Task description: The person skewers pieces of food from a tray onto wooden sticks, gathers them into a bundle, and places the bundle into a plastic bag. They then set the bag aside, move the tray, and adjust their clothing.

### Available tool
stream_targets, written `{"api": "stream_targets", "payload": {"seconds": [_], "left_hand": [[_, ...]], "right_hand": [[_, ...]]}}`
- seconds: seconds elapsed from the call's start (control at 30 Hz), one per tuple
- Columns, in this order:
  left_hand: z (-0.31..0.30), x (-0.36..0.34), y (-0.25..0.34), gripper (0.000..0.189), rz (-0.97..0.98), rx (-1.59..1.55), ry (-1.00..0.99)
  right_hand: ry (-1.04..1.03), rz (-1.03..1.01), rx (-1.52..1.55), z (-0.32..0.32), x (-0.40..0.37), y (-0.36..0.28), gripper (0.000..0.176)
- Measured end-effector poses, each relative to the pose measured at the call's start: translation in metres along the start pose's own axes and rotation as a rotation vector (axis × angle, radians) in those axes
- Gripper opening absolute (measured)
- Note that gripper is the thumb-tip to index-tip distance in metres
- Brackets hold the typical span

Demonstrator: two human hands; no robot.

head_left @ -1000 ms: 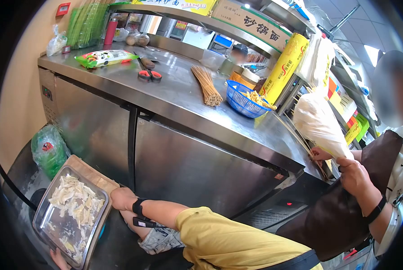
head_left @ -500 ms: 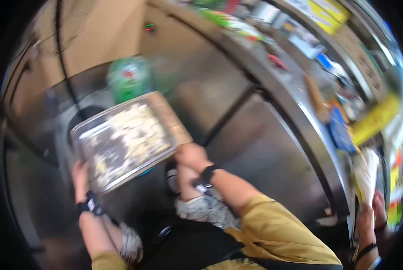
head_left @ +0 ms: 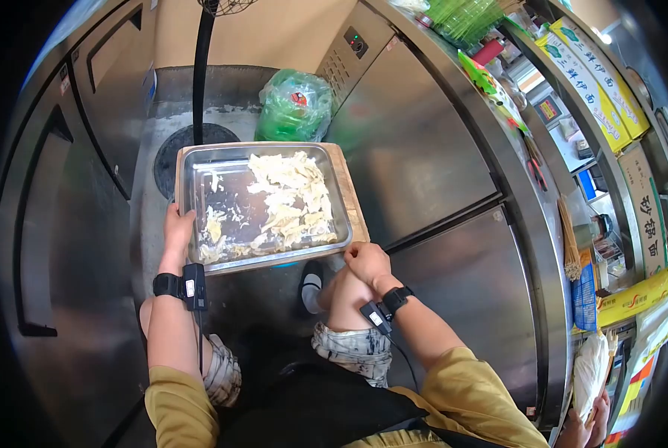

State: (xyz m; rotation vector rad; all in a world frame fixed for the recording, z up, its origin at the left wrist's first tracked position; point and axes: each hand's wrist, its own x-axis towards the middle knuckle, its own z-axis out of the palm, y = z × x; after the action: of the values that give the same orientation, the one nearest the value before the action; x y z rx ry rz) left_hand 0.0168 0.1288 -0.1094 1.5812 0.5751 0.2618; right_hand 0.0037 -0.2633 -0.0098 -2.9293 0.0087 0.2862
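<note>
In front of me a shallow metal tray (head_left: 225,196) rests on a wooden board (head_left: 353,201). Pale, torn-looking food pieces (head_left: 293,198) lie inside it, mostly toward the right; I cannot make out their kind. My left hand (head_left: 175,235) grips the left side of the board beside the tray, with its thumb on top and the other fingers largely hidden. At the near right corner my right hand (head_left: 367,263) is closed around the board's edge, its fingers curled. Both wrists wear black straps with small devices.
Behind the tray a green-filled plastic bag (head_left: 296,104) sits on the floor near a black fan base (head_left: 181,153). Steel cabinets (head_left: 431,134) flank both sides. Another person's hands (head_left: 591,422) hold a white bag (head_left: 590,366) at lower right. Scissors (head_left: 535,164) lie on the counter.
My view has swung and steadied. The tray and board now appear farther right and more level, with both hands still at their edges.
</note>
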Motion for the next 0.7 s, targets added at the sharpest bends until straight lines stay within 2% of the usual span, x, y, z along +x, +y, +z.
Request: {"api": "stream_targets", "payload": {"seconds": [0.4, 0.53, 0.67, 0.7], "left_hand": [[-0.008, 0.007, 0.002, 0.033, 0.006, -0.039, -0.016], [-0.009, 0.017, -0.007, 0.045, -0.037, -0.049, -0.003], [-0.009, 0.015, -0.006, 0.043, -0.015, -0.009, 0.011], [-0.009, 0.017, -0.011, 0.044, 0.002, 0.043, 0.038]], "right_hand": [[-0.048, 0.000, -0.026, -0.006, 0.000, -0.018, 0.020], [-0.060, -0.030, 0.010, -0.006, 0.001, -0.017, 0.019], [-0.384, -0.127, 0.336, 0.011, 0.030, 0.013, 0.019], [-0.422, -0.158, 0.432, 0.006, 0.032, 0.003, 0.022]]}}
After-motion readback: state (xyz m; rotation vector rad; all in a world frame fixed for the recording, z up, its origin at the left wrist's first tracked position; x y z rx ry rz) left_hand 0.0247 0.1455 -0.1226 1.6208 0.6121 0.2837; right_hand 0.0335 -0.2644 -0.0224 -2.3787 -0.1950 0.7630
